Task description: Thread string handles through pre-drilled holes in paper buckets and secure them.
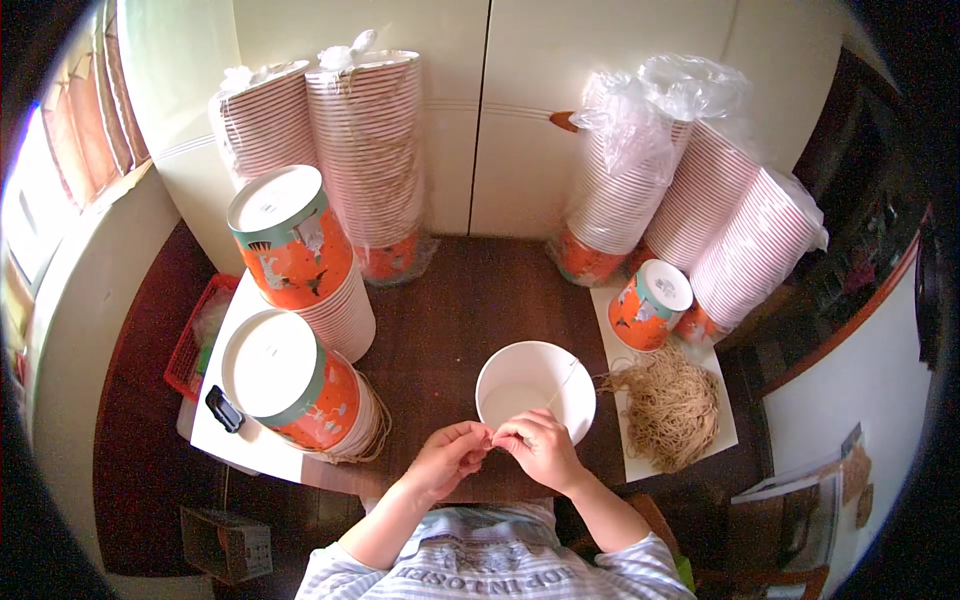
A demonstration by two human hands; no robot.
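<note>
My left hand (447, 460) and my right hand (540, 446) meet fingertip to fingertip at the near rim of a white paper bucket (515, 375). Both are closed in a pinch on a thin beige cord, mostly hidden by the fingers. The bucket stands open side up, its inside facing me. From the tangled pile of beige cord (672, 410) at the right, a strand leads toward the bucket, and a thin line of it shows over the bucket's right side near my right hand.
Upside-down orange and teal buckets (318, 400) stand stacked at the left, cord hanging around the near stack. A black clip-like object (224, 409) lies beside them. Plastic-wrapped bucket stacks (368, 150) line the back. One orange bucket (645, 310) sits upside down behind the cord pile.
</note>
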